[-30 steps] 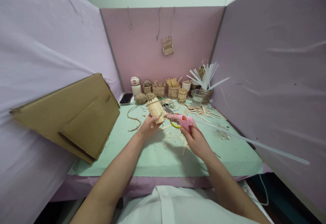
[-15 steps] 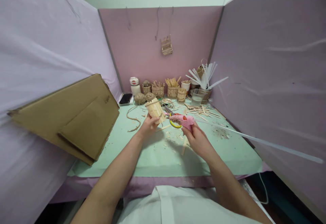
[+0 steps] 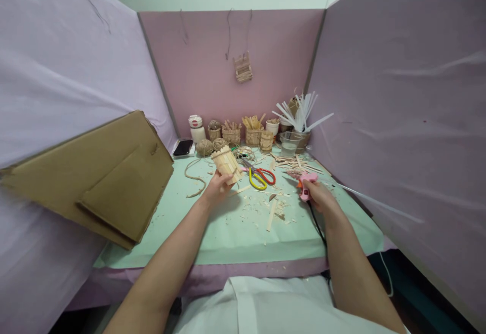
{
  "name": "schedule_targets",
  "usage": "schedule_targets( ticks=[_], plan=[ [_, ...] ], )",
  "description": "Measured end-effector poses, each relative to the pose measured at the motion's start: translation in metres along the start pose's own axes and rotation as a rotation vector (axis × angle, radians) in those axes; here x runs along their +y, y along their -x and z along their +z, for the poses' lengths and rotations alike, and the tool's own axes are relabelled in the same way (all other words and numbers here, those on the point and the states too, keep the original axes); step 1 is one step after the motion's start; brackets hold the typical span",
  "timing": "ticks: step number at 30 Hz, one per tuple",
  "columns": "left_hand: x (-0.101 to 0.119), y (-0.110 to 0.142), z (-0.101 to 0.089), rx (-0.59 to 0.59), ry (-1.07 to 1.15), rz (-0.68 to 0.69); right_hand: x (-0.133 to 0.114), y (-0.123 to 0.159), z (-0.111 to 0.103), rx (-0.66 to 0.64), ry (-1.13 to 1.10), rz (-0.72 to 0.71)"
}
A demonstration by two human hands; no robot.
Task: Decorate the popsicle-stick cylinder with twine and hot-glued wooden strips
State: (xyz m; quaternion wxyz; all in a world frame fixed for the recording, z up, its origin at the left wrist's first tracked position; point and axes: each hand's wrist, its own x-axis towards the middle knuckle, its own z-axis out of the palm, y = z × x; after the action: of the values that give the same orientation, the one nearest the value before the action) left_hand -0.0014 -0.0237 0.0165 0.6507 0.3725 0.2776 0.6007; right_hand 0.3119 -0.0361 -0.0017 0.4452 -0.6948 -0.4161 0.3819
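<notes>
My left hand (image 3: 219,186) is closed round the lower end of a small tilted cup made of pale wooden strips (image 3: 226,163), held above the table. Off to the right, my right hand (image 3: 318,195) grips a pink hot glue gun (image 3: 307,186) by its handle. A long clear glue stick (image 3: 379,203) sticks out of the gun's back, and a black cord hangs below it. Between the hands lie scissors (image 3: 261,177) with one yellow and one red handle. Thin wooden strips (image 3: 272,215) and shavings are scattered on the table near them.
Along the back stand a white jar (image 3: 196,130), twine balls (image 3: 205,147), stick-filled baskets (image 3: 231,134), a clear cup (image 3: 289,145) and a bunch of white glue sticks (image 3: 301,114). A phone (image 3: 184,148) lies back left. Cardboard (image 3: 114,172) leans at left; purple cloth walls surround the green table (image 3: 228,248).
My right hand has moved the glue gun right, away from the wooden cup, uncovering the scissors. The left hand still holds the cup in about the same place.
</notes>
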Motion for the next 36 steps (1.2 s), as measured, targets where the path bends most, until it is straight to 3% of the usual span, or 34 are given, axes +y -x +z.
schedule_targets(
  ticks=[5, 10, 13, 15, 18, 21, 27, 36],
  plan=[
    [0.002, 0.002, 0.002, -0.006, 0.016, -0.003, -0.006, 0.006, -0.001, 0.043, 0.633, -0.074],
    [0.002, 0.002, 0.001, -0.005, -0.009, -0.01, -0.016, 0.021, -0.002, 0.056, 0.866, -0.084],
    [0.0, 0.002, 0.0, -0.007, -0.029, -0.02, -0.029, 0.034, -0.001, 0.165, 0.814, -0.17],
    [-0.001, 0.001, -0.001, -0.004, -0.045, -0.029, -0.042, 0.044, 0.008, 0.191, 0.684, -0.39],
    [-0.002, 0.002, -0.001, -0.012, -0.086, -0.048, -0.063, 0.061, 0.033, 0.022, 0.366, -0.74],
    [-0.002, 0.003, 0.001, -0.051, -0.123, -0.05, -0.079, 0.073, 0.066, -0.134, 0.224, -0.905],
    [-0.002, 0.004, 0.003, -0.057, -0.096, -0.01, -0.087, 0.073, 0.105, -0.149, 0.284, -0.915],
    [-0.003, 0.004, 0.002, -0.056, -0.088, -0.024, -0.082, 0.068, 0.111, -0.163, 0.301, -0.878]
  ],
)
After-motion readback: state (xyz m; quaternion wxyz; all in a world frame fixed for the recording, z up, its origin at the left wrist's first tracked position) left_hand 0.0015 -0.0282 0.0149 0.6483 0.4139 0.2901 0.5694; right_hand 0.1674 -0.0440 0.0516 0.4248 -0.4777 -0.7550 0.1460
